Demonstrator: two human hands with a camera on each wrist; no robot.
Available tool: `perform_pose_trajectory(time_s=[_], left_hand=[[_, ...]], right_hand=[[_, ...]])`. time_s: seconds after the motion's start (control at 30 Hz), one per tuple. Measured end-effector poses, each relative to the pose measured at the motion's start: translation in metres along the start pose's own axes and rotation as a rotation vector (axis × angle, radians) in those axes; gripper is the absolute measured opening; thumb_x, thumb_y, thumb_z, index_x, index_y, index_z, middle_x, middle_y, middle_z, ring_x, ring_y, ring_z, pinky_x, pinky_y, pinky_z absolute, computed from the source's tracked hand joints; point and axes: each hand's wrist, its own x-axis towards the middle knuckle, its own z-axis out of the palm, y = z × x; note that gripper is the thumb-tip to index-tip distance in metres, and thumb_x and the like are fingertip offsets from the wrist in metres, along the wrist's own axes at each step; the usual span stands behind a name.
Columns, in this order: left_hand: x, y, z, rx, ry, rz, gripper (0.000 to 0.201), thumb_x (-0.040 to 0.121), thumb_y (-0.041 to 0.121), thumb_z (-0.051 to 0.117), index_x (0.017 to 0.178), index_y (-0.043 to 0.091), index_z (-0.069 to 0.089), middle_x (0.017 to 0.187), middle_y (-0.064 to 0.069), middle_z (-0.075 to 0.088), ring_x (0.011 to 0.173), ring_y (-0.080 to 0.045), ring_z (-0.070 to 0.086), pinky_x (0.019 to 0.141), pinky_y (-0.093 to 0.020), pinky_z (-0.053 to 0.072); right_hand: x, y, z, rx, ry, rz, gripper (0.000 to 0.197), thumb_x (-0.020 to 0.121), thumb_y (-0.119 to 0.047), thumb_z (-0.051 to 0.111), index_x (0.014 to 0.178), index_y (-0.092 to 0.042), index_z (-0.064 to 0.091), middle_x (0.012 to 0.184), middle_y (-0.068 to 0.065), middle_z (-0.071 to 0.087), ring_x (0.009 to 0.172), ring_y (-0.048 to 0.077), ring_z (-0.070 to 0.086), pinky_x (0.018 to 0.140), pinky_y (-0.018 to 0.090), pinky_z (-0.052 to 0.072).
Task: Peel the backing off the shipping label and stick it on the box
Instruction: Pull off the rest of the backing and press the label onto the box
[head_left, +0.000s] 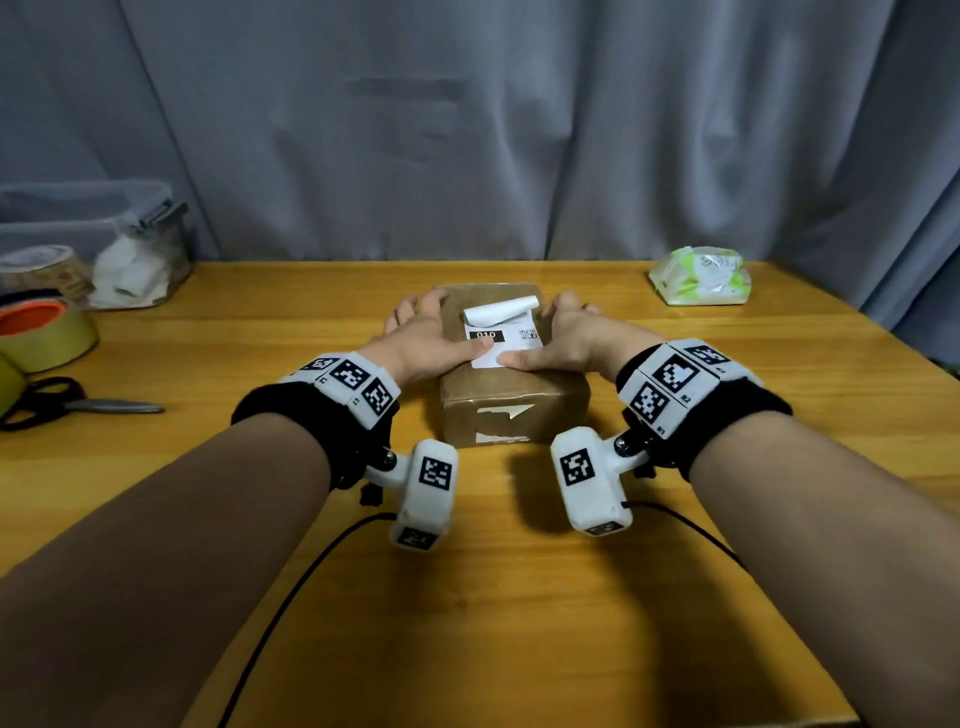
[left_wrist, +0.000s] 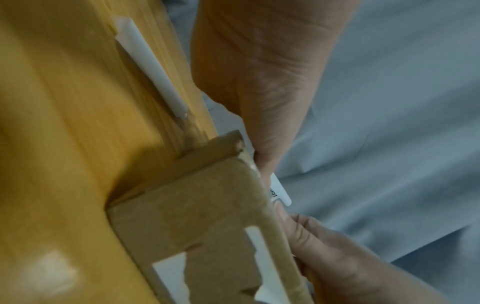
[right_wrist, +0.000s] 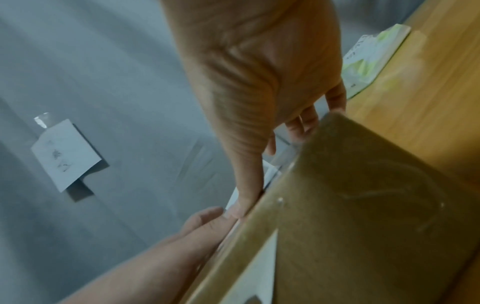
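At the far left of the wooden table (head_left: 675, 519) sit rolls of tape (head_left: 44, 332), a pair of scissors (head_left: 62, 402) and a clear plastic container (head_left: 104, 244), all well apart from the work. The left hand (head_left: 426, 340) lies flat on the left part of the cardboard box (head_left: 511, 400), fingers straight and slightly spread along its far left edge, its thumb pressing the near left corner of the shipping label (head_left: 501, 338). The label lies on the box's top face, printed side up; its near half looks flat against the cardboard, while its far edge curls up and back in a loose roll. I cannot tell whether backing remains under that curl. The right hand (head_left: 561, 338) mirrors the left: fingers straight over the box's right edge, thumb pressing the label's near right part, the two thumb tips almost touching. A green-and-white tissue pack (head_left: 701, 275) rests at the far right, out of the way.

The step in hand looks like smoothing the label down. It would go best by keeping the near edge pinned, then sliding both thumbs from the centre away toward the curled edge, pressing firmly so air escapes ahead of the thumbs. Flattening the curl all at once could trap a crease; the light box may also slide, so the fingers should brace its sides.
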Motion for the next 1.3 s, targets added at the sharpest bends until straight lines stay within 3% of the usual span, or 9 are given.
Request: perform_pose_trajectory(time_s=[0.2, 0.33, 0.4, 0.5, 0.63, 0.73, 0.87, 0.97, 1.3], left_hand=[[0.000, 0.011, 0.003, 0.069, -0.036, 0.052, 0.111, 0.061, 0.072, 0.061, 0.148, 0.035, 0.003, 0.160, -0.005, -0.004, 0.147, -0.032, 0.001, 0.117, -0.054, 0.013], [-0.005, 0.013, -0.006, 0.225, -0.148, 0.082, 0.117, 0.065, 0.072, 0.061, 0.148, 0.032, -0.010, 0.159, -0.005, -0.018, 0.147, -0.030, -0.014, 0.117, -0.057, 0.001], [-0.009, 0.016, -0.011, 0.304, -0.091, 0.144, 0.102, 0.075, 0.064, 0.058, 0.150, 0.030, -0.002, 0.161, -0.003, -0.010, 0.148, -0.028, -0.010, 0.117, -0.056, 0.001], [-0.011, 0.022, -0.015, 0.257, 0.147, 0.318, 0.059, 0.088, 0.045, 0.054, 0.139, 0.020, 0.039, 0.148, -0.008, 0.034, 0.140, -0.028, 0.026, 0.113, -0.043, 0.024], [-0.024, 0.029, -0.007, 0.365, 0.098, 0.601, 0.026, 0.091, 0.027, 0.052, 0.104, 0.013, 0.070, 0.109, -0.008, 0.070, 0.105, -0.028, 0.060, 0.089, -0.033, 0.046], [-0.031, 0.024, 0.001, 0.458, 0.065, 0.618, 0.030, 0.094, 0.031, 0.046, 0.109, 0.016, 0.069, 0.108, -0.009, 0.071, 0.101, -0.030, 0.061, 0.081, -0.031, 0.045], [-0.031, 0.018, 0.003, 0.473, 0.000, 0.554, 0.037, 0.098, 0.032, 0.037, 0.125, 0.019, 0.059, 0.123, -0.010, 0.065, 0.112, -0.032, 0.057, 0.090, -0.033, 0.043], [-0.027, 0.016, 0.003, 0.445, -0.041, 0.514, 0.037, 0.099, 0.032, 0.034, 0.123, 0.017, 0.059, 0.122, -0.010, 0.064, 0.111, -0.031, 0.057, 0.091, -0.034, 0.043], [-0.008, 0.015, -0.001, 0.469, -0.142, 0.414, 0.044, 0.100, 0.035, 0.029, 0.137, 0.015, 0.041, 0.149, -0.009, 0.040, 0.133, -0.031, 0.043, 0.109, -0.040, 0.035]], right_hand=[[-0.006, 0.001, -0.006, 0.000, -0.046, -0.066, 0.097, 0.065, -0.063, 0.069, 0.138, -0.017, 0.026, 0.142, 0.008, 0.031, 0.132, 0.025, 0.034, 0.109, 0.038, 0.033], [-0.004, 0.013, 0.001, 0.036, 0.122, -0.113, 0.079, 0.071, -0.063, 0.064, 0.130, -0.017, 0.039, 0.137, 0.011, 0.037, 0.128, 0.029, 0.039, 0.109, 0.043, 0.035], [-0.006, 0.017, 0.001, 0.086, 0.199, -0.255, 0.050, 0.077, -0.052, 0.065, 0.111, -0.017, 0.053, 0.118, 0.009, 0.051, 0.116, 0.027, 0.049, 0.100, 0.037, 0.042], [-0.014, 0.015, 0.000, 0.095, 0.166, -0.479, 0.022, 0.082, -0.030, 0.068, 0.088, -0.009, 0.068, 0.094, 0.006, 0.064, 0.094, 0.024, 0.060, 0.083, 0.031, 0.046], [-0.020, 0.012, 0.002, -0.097, 0.148, -0.621, 0.018, 0.086, -0.017, 0.063, 0.096, -0.007, 0.073, 0.103, 0.009, 0.069, 0.101, 0.024, 0.060, 0.089, 0.028, 0.044], [-0.023, 0.011, 0.006, -0.141, 0.101, -0.647, 0.023, 0.089, -0.015, 0.058, 0.108, -0.010, 0.070, 0.112, 0.009, 0.070, 0.109, 0.025, 0.060, 0.097, 0.034, 0.045], [-0.020, 0.010, 0.010, -0.207, 0.050, -0.557, 0.036, 0.094, -0.025, 0.048, 0.129, -0.021, 0.057, 0.136, 0.004, 0.058, 0.128, 0.024, 0.050, 0.108, 0.037, 0.038], [-0.017, 0.008, 0.012, -0.214, 0.014, -0.508, 0.041, 0.097, -0.028, 0.043, 0.136, -0.020, 0.047, 0.149, 0.001, 0.042, 0.139, 0.020, 0.036, 0.117, 0.033, 0.027], [-0.008, 0.003, 0.004, -0.217, -0.046, -0.475, 0.043, 0.098, -0.029, 0.041, 0.140, -0.022, 0.041, 0.151, 0.000, 0.039, 0.140, 0.021, 0.033, 0.118, 0.033, 0.024]])
